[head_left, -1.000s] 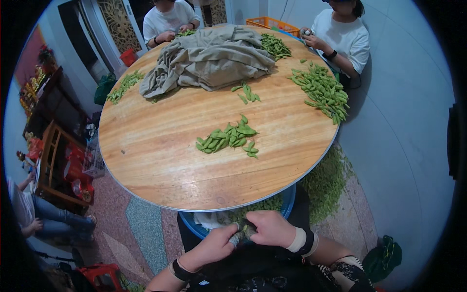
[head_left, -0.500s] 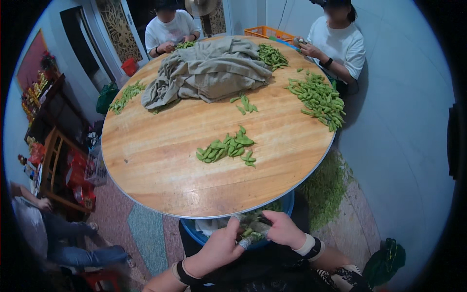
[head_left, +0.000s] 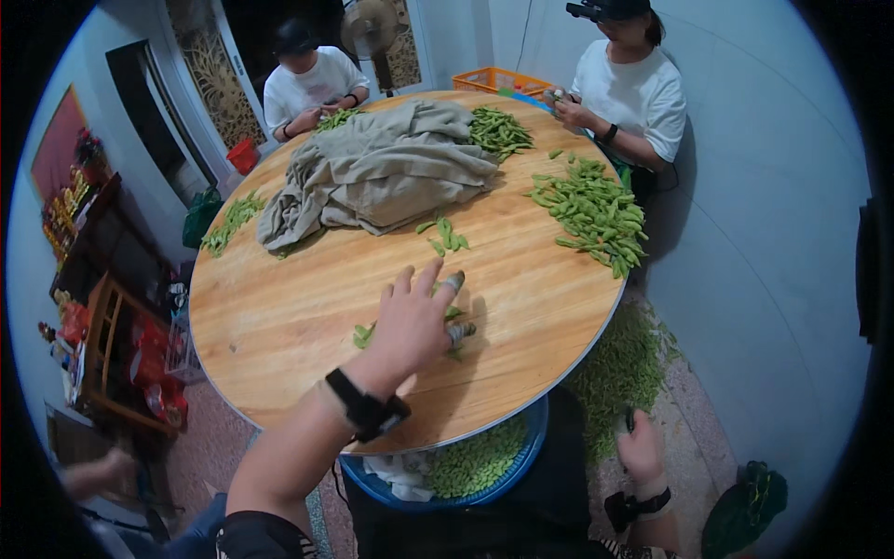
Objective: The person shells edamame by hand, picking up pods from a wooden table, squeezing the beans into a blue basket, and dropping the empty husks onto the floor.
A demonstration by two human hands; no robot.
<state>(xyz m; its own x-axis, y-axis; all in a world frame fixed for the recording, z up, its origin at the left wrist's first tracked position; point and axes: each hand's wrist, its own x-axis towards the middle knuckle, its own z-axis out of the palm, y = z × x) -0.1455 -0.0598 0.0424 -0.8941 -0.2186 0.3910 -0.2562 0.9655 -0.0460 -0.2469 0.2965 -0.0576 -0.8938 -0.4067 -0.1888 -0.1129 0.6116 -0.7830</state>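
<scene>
My left hand (head_left: pixel 414 321) stretches over the wooden table with its fingers spread, above a small pile of green soybean pods (head_left: pixel 363 335) that it largely covers. Grey wrapping covers its thumb and one fingertip. Off the table's right edge, above the pods on the floor, my right hand (head_left: pixel 641 449) is closed, and something small and dark shows at its fingertips; I cannot make out what it is. Below the table's near edge stands a blue basin (head_left: pixel 537 438) holding shelled green beans (head_left: pixel 477 461) and a whitish cloth or bag (head_left: pixel 402 473).
A grey-green cloth (head_left: pixel 382 172) lies heaped on the round table (head_left: pixel 307 345). More pods (head_left: pixel 591 210) are piled at its right. Two people (head_left: pixel 312 88) (head_left: pixel 633 93) sit across. Pods or husks (head_left: pixel 619 373) cover the floor at right, near a dark green bag (head_left: pixel 745 512).
My left hand has left the basin and reached forward over the pods on the table. My right hand has moved right, away from the basin. The pods between them are gone from view.
</scene>
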